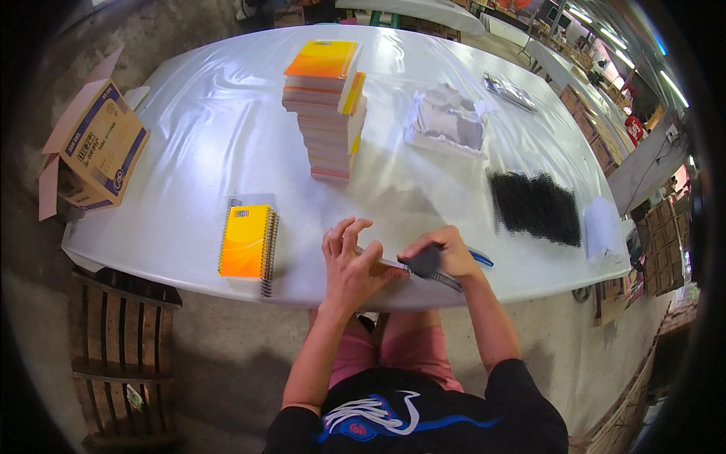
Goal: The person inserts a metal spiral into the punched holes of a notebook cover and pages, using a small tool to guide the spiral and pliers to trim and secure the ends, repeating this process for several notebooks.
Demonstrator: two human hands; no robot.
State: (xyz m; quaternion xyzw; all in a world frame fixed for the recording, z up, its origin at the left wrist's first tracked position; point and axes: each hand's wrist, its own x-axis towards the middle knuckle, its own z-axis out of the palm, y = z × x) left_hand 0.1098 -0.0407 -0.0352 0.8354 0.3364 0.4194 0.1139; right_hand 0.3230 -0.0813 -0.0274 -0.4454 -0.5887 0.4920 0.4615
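Note:
Near the table's front edge, my left hand pinches a notebook, seen nearly edge-on, with its other fingers raised. Just right of it, my right hand closes round a dark rounded thing, smeared and too unclear to name. A black spiral coil sticks out below that thing, close to the notebook's end. Beside my right hand lies a tool with a blue handle, partly hidden. Yellow-orange spiral-bound notebooks lie to the left of my hands.
A tall stack of yellow-orange notebooks stands at the middle back. Right of it sits a white paper-lined box. Many black coils lie at the right, beside a clear plastic bundle. An open carton rests at the left edge.

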